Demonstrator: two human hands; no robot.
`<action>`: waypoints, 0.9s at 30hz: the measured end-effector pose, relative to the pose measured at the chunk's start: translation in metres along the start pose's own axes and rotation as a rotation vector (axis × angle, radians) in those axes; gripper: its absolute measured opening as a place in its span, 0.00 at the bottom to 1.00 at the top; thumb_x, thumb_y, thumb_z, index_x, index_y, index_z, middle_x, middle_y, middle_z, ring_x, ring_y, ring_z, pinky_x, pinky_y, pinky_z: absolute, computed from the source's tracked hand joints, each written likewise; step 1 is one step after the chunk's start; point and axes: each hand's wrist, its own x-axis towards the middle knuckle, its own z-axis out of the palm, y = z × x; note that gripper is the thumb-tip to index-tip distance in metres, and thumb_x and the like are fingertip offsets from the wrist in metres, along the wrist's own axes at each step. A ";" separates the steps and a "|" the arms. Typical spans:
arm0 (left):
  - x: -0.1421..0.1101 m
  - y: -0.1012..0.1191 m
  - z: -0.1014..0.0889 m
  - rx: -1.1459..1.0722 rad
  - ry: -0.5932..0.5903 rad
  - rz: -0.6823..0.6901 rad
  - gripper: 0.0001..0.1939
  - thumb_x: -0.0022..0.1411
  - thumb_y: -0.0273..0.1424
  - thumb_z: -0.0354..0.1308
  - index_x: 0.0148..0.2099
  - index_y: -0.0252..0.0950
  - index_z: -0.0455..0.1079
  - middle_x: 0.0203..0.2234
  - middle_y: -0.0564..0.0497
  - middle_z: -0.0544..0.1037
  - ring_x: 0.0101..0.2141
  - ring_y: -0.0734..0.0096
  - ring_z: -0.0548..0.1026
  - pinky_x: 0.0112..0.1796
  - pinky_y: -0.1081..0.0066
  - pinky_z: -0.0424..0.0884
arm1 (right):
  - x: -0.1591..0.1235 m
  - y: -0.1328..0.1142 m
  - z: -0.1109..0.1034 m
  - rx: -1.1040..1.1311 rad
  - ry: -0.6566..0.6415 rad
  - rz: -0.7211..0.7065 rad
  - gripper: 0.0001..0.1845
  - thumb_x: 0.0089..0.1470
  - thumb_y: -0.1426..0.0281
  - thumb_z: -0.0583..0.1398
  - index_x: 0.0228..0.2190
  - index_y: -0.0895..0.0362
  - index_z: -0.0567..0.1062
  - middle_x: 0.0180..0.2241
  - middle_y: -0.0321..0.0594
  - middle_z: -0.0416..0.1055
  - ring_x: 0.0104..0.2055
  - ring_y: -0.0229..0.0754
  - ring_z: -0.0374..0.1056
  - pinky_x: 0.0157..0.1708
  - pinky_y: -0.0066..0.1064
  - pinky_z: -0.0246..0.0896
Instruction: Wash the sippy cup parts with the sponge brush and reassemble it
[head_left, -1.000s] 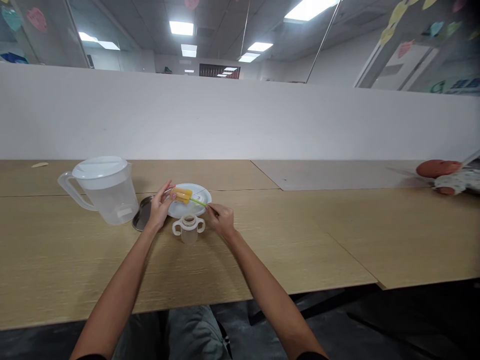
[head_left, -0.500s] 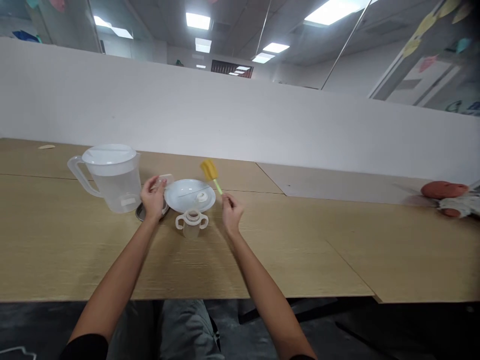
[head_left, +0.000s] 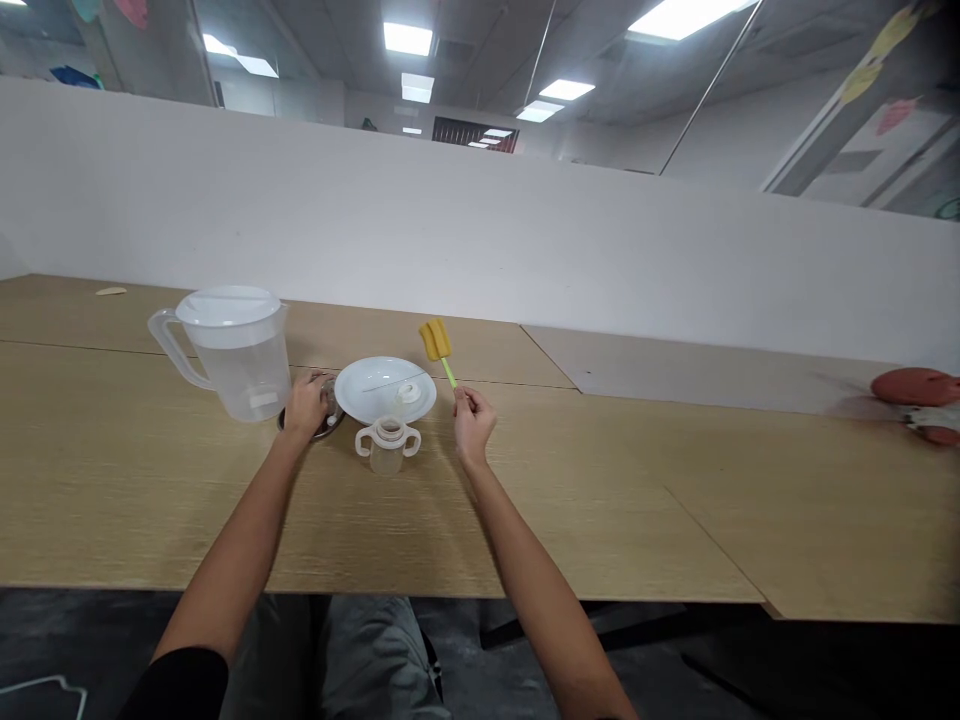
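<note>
My right hand [head_left: 474, 425] is closed around the green handle of a yellow sponge bottle brush [head_left: 436, 341], its head raised above the table. My left hand [head_left: 304, 405] curls over a round metal tray [head_left: 327, 431], fingers around a small clear plastic cover [head_left: 330, 396] that they partly hide. Between the hands stands a two-handled baby cup [head_left: 388, 457], upright and without a lid. Just behind it, a white plate [head_left: 367, 389] bears a small white cup part [head_left: 409, 392] and a thin straw-like line.
A clear pitcher [head_left: 253, 375] with a white lid stands left of the tray. At the far left back lies a small pale flat piece [head_left: 111, 291]. A reddish-brown and white object [head_left: 919, 388] rests at the far right. A white wall [head_left: 480, 240] borders the table's back.
My right hand has drawn the brush away from my left hand and raised it to the right. My left hand has lowered the clear cover to the metal tray.
</note>
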 end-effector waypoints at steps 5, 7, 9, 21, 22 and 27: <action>0.002 -0.001 -0.007 0.122 0.020 -0.062 0.20 0.50 0.20 0.52 0.44 0.41 0.75 0.40 0.41 0.73 0.48 0.50 0.68 0.51 0.55 0.63 | -0.002 0.001 0.002 -0.030 -0.054 -0.049 0.21 0.52 0.57 0.54 0.31 0.62 0.77 0.21 0.37 0.69 0.25 0.37 0.60 0.26 0.28 0.55; 0.002 0.000 -0.007 0.158 -0.025 -0.083 0.21 0.51 0.22 0.52 0.47 0.38 0.73 0.38 0.40 0.73 0.45 0.51 0.70 0.48 0.57 0.65 | -0.003 0.000 0.003 -0.038 -0.070 -0.046 0.21 0.52 0.58 0.54 0.31 0.61 0.77 0.21 0.38 0.70 0.25 0.38 0.61 0.27 0.28 0.56; 0.002 0.002 -0.007 0.183 -0.047 -0.073 0.22 0.52 0.23 0.52 0.50 0.36 0.71 0.39 0.39 0.74 0.44 0.51 0.71 0.47 0.58 0.66 | -0.003 -0.001 0.003 -0.054 -0.082 -0.046 0.20 0.52 0.58 0.53 0.30 0.61 0.77 0.22 0.38 0.71 0.26 0.38 0.62 0.27 0.28 0.56; 0.030 0.070 0.018 -0.235 -0.369 0.190 0.13 0.52 0.36 0.57 0.39 0.42 0.77 0.38 0.47 0.80 0.41 0.57 0.75 0.48 0.62 0.67 | -0.001 0.002 0.005 -0.113 -0.051 -0.045 0.18 0.51 0.58 0.54 0.28 0.58 0.77 0.20 0.36 0.70 0.23 0.38 0.61 0.24 0.27 0.54; 0.034 0.073 0.024 -0.248 -0.451 0.200 0.13 0.49 0.36 0.60 0.38 0.42 0.77 0.39 0.46 0.80 0.42 0.56 0.75 0.48 0.62 0.67 | -0.001 0.002 0.005 -0.117 -0.051 -0.042 0.19 0.51 0.57 0.54 0.28 0.58 0.77 0.20 0.36 0.70 0.23 0.38 0.61 0.24 0.27 0.54; 0.044 0.076 0.048 -0.160 -0.621 0.144 0.10 0.41 0.33 0.65 0.32 0.43 0.77 0.32 0.47 0.81 0.35 0.56 0.77 0.39 0.67 0.69 | -0.003 -0.004 0.006 -0.111 -0.073 -0.018 0.18 0.51 0.58 0.55 0.28 0.58 0.77 0.20 0.36 0.70 0.23 0.38 0.61 0.24 0.27 0.53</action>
